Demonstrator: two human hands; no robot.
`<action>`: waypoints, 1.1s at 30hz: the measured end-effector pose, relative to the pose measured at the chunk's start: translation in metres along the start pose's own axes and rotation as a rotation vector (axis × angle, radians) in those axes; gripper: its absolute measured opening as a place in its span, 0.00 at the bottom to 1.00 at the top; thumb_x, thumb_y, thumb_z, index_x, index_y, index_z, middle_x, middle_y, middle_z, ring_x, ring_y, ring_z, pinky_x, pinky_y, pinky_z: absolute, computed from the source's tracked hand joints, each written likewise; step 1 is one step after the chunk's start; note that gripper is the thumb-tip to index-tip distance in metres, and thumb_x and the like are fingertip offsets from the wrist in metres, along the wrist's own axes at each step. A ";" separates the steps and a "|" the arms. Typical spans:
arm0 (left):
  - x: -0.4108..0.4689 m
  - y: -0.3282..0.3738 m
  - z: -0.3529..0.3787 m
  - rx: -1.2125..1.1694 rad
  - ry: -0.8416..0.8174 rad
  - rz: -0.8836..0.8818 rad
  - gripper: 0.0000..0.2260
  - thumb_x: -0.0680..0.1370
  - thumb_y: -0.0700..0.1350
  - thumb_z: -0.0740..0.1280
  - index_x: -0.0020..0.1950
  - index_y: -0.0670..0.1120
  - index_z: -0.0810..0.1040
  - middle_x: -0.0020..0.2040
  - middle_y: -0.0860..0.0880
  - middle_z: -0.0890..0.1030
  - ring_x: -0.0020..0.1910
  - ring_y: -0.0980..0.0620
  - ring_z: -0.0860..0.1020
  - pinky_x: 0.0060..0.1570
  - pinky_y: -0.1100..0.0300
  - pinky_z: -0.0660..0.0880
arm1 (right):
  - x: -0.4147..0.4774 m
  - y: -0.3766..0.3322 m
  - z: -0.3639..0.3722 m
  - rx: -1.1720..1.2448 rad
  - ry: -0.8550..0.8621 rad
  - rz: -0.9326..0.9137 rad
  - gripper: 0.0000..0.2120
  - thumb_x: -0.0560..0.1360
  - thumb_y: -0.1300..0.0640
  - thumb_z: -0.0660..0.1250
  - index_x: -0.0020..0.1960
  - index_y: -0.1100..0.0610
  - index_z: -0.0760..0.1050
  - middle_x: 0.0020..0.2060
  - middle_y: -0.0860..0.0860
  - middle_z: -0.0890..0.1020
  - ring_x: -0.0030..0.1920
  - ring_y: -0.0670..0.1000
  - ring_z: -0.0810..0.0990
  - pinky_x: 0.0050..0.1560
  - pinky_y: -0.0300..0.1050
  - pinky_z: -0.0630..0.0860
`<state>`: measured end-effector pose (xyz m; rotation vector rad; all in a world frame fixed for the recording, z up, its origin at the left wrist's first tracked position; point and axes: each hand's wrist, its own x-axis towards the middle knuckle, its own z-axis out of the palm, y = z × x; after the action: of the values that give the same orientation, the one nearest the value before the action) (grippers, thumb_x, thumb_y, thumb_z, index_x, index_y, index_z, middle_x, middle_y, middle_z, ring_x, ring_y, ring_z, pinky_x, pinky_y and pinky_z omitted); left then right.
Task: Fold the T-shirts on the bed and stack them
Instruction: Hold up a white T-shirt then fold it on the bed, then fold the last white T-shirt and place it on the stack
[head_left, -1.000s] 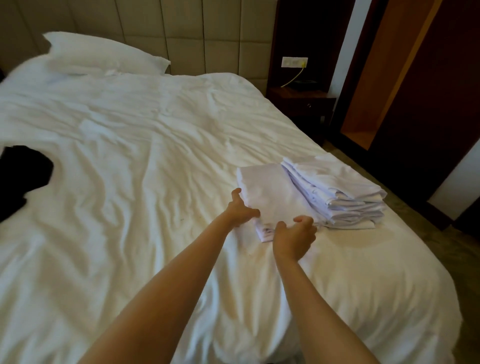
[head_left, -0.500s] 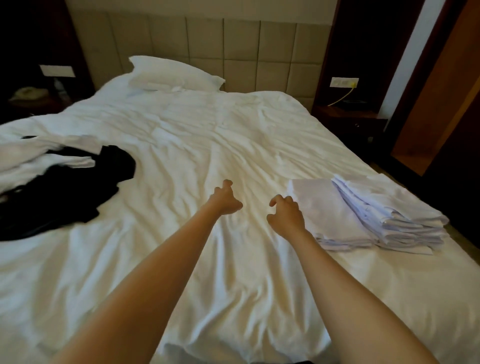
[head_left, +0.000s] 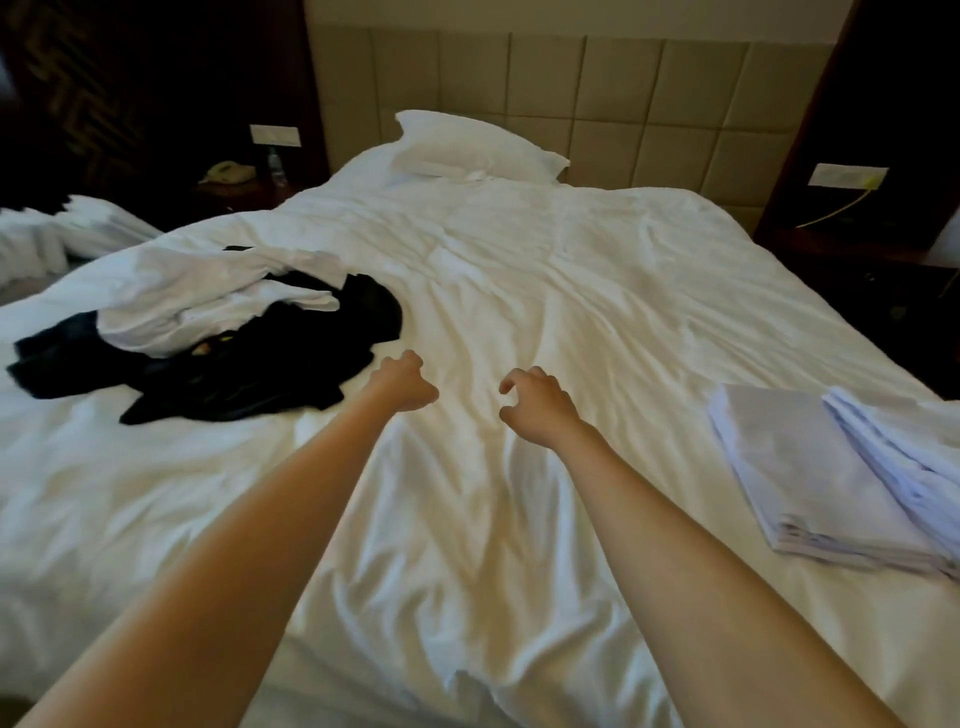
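Hands first: our left hand (head_left: 404, 383) is curled into a loose fist and our right hand (head_left: 540, 404) has loosely bent fingers. Both are empty, hovering over the bed (head_left: 519, 280). The unfolded T-shirts (head_left: 244, 364), black and white, lie heaped just left of the left hand. The folded stack (head_left: 810, 467) sits near the right edge. Cotton's light and floppy, so we'd pinch one at both shoulders. The bed looks soft and rumpled. Pillow (head_left: 478, 148) and padded headboard (head_left: 597, 88) are at the far end.

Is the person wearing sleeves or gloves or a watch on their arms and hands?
No. The left arm and right arm are bare as far as the picture shows, with no sleeves. The left hand and right hand have no gloves, and I can see no watch, bracelet or ring.
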<state>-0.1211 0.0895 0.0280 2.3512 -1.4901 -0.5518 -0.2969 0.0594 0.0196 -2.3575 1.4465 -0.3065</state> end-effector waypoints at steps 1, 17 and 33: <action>0.003 -0.011 -0.007 0.013 0.012 -0.017 0.28 0.78 0.45 0.63 0.75 0.42 0.57 0.72 0.38 0.59 0.68 0.38 0.64 0.64 0.49 0.67 | 0.005 -0.009 0.004 -0.002 -0.012 -0.017 0.17 0.77 0.58 0.60 0.65 0.56 0.68 0.64 0.54 0.68 0.64 0.56 0.67 0.59 0.45 0.64; 0.073 -0.182 -0.089 0.070 0.259 -0.217 0.21 0.77 0.38 0.58 0.71 0.37 0.62 0.70 0.38 0.64 0.67 0.36 0.65 0.63 0.43 0.68 | 0.106 -0.142 0.094 -0.101 -0.191 -0.359 0.19 0.78 0.57 0.60 0.69 0.55 0.65 0.67 0.54 0.65 0.63 0.55 0.69 0.58 0.47 0.65; 0.158 -0.215 -0.095 0.144 0.518 -0.144 0.11 0.76 0.32 0.59 0.56 0.41 0.74 0.58 0.38 0.74 0.57 0.38 0.72 0.55 0.49 0.67 | 0.145 -0.109 0.135 -0.052 -0.311 -0.362 0.20 0.78 0.58 0.58 0.70 0.54 0.64 0.68 0.51 0.66 0.64 0.54 0.70 0.62 0.46 0.64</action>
<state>0.1549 0.0396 -0.0096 2.4632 -1.1587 0.1416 -0.0932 0.0004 -0.0595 -2.5636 0.8963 0.0118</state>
